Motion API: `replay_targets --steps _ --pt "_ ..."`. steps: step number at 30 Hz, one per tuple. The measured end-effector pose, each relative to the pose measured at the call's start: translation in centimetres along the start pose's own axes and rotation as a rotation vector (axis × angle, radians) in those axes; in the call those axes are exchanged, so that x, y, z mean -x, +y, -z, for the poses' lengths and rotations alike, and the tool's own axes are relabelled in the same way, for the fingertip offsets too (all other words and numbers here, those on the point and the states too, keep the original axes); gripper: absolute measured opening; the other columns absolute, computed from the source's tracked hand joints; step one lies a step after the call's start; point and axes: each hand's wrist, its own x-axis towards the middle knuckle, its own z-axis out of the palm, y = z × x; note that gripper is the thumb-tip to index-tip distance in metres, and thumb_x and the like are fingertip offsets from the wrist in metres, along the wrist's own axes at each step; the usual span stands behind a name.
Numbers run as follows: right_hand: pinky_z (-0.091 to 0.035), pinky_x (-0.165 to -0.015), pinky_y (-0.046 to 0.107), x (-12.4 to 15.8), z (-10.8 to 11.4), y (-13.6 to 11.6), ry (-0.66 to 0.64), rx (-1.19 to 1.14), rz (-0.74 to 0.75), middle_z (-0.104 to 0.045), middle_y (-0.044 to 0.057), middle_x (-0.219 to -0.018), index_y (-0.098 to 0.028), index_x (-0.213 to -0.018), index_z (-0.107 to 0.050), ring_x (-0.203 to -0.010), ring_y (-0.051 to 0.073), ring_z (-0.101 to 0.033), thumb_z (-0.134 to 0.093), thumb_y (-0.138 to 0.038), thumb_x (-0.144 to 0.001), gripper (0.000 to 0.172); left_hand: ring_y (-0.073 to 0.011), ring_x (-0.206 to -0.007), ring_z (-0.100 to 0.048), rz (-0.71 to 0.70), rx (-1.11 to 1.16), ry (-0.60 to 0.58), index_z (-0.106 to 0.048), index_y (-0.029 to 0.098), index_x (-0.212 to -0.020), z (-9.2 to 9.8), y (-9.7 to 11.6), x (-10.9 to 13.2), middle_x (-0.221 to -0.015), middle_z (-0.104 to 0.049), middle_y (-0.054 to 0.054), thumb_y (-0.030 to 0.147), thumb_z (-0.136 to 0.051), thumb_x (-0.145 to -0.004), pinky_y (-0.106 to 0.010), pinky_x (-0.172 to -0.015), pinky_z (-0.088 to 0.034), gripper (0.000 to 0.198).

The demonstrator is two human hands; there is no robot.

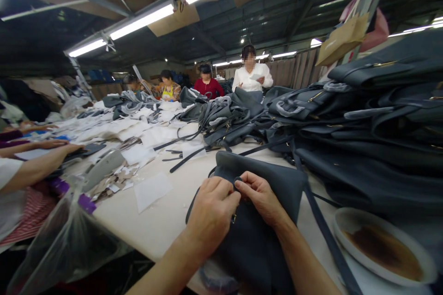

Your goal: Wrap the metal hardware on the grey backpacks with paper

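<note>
A dark blue-grey handbag (258,253) lies on the table's near edge in front of me. Above its middle my two hands are close together. The fingers of my left hand (212,205) are curled closed at the bag's strap; what sits inside them is largely hidden. A small gold buckle (234,218) shows just beside those fingers. My right hand (261,196) pinches the dark tip of a narrow strap (237,181) between thumb and forefinger. A long shoulder strap (328,235) trails from the bag's right side toward me.
Stacked dark bags (374,161) crowd the right side. At lower right stands a white dish (424,265) with brown residue. White paper sheets (152,191) and scraps (114,179) lie left, near a plastic bag (72,235). A co-worker's arms (41,163) reach in; other people sit or stand opposite.
</note>
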Motion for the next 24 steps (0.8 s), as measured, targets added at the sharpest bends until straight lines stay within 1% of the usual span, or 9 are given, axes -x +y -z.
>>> replay_targets --steps 2,5,12,15,17,18,21,22,24 --pt "-0.028 -0.049 0.024 0.0 0.0 -0.1 -0.007 -0.018 0.000 -0.045 -0.008 -0.053 -0.020 -0.068 -0.051 -0.049 0.009 -0.036 -0.073 -0.060 -0.069 0.046 -0.0192 -0.077 -0.050 -0.130 -0.074 -0.082 -0.060 0.017 -0.073 -0.5 -0.4 -0.9 -0.078 -0.058 -0.004 0.016 -0.047 -0.095 -0.034 -0.070 -0.042 0.026" --pt "-0.027 -0.048 0.023 0.0 0.0 -0.3 -0.019 -0.038 -0.006 -0.044 -0.008 -0.053 -0.020 -0.069 -0.051 -0.048 0.008 -0.035 -0.074 -0.062 -0.067 0.047 -0.0190 -0.077 -0.049 -0.312 -0.142 -0.180 -0.060 0.016 -0.076 -0.8 -1.4 -1.4 -0.081 -0.058 -0.005 0.014 -0.045 -0.096 -0.034 -0.070 -0.041 0.025" --pt "-0.024 -0.047 0.022 0.0 -0.1 -0.1 -0.046 -0.034 -0.029 -0.042 -0.009 -0.052 -0.021 -0.067 -0.049 -0.048 0.007 -0.031 -0.076 -0.060 -0.064 0.048 -0.0207 -0.078 -0.049 -0.560 -0.188 -0.255 -0.060 0.016 -0.079 -1.5 -1.9 -1.7 -0.081 -0.059 -0.007 0.011 -0.044 -0.094 -0.035 -0.070 -0.037 0.022" --pt "-0.025 -0.047 0.022 -0.1 0.0 0.2 -0.049 -0.035 -0.030 -0.044 -0.009 -0.051 -0.021 -0.067 -0.049 -0.047 0.007 -0.033 -0.076 -0.059 -0.066 0.047 -0.0213 -0.078 -0.049 -0.608 -0.215 -0.255 -0.060 0.016 -0.082 -1.6 -3.0 -2.1 -0.081 -0.060 -0.007 0.011 -0.045 -0.093 -0.035 -0.071 -0.036 0.019" --pt "-0.028 -0.049 0.023 -0.2 0.0 0.3 -0.042 -0.036 -0.026 -0.047 -0.008 -0.051 -0.020 -0.068 -0.050 -0.047 0.008 -0.037 -0.074 -0.057 -0.069 0.044 -0.0216 -0.076 -0.049 -0.559 -0.270 -0.252 -0.059 0.016 -0.081 -1.0 -4.8 -2.1 -0.079 -0.060 -0.006 0.012 -0.044 -0.094 -0.036 -0.070 -0.036 0.020" --pt "-0.029 -0.050 0.023 -0.2 0.1 0.4 -0.036 -0.036 -0.024 -0.049 -0.008 -0.051 -0.020 -0.069 -0.051 -0.048 0.008 -0.039 -0.073 -0.056 -0.071 0.043 -0.0217 -0.074 -0.049 -0.494 -0.311 -0.248 -0.059 0.017 -0.080 -0.5 -6.0 -2.0 -0.077 -0.059 -0.006 0.012 -0.043 -0.094 -0.036 -0.069 -0.036 0.021" --pt "-0.032 -0.051 0.023 -0.3 0.2 0.5 -0.029 -0.042 -0.026 -0.053 -0.007 -0.053 -0.020 -0.070 -0.053 -0.049 0.009 -0.042 -0.073 -0.053 -0.074 0.039 -0.0213 -0.068 -0.050 -0.198 -0.418 -0.229 -0.058 0.017 -0.074 1.5 -9.4 -1.2 -0.067 -0.058 -0.005 0.015 -0.044 -0.094 -0.036 -0.069 -0.036 0.024" --pt "-0.032 -0.051 0.023 -0.3 0.2 0.6 -0.031 -0.045 -0.030 -0.053 -0.007 -0.053 -0.020 -0.070 -0.053 -0.049 0.009 -0.043 -0.073 -0.053 -0.074 0.039 -0.0212 -0.068 -0.050 -0.128 -0.416 -0.223 -0.058 0.018 -0.072 2.2 -10.0 -0.8 -0.066 -0.058 -0.005 0.018 -0.045 -0.094 -0.036 -0.070 -0.037 0.025" --pt "-0.033 -0.051 0.023 -0.3 0.2 0.6 -0.039 -0.053 -0.040 -0.054 -0.007 -0.053 -0.020 -0.070 -0.053 -0.049 0.009 -0.045 -0.074 -0.052 -0.073 0.038 -0.0209 -0.074 -0.053 -0.098 -0.315 -0.212 -0.061 0.018 -0.077 3.2 -10.1 -0.1 -0.072 -0.062 -0.005 0.017 -0.043 -0.094 -0.036 -0.075 -0.038 0.025"
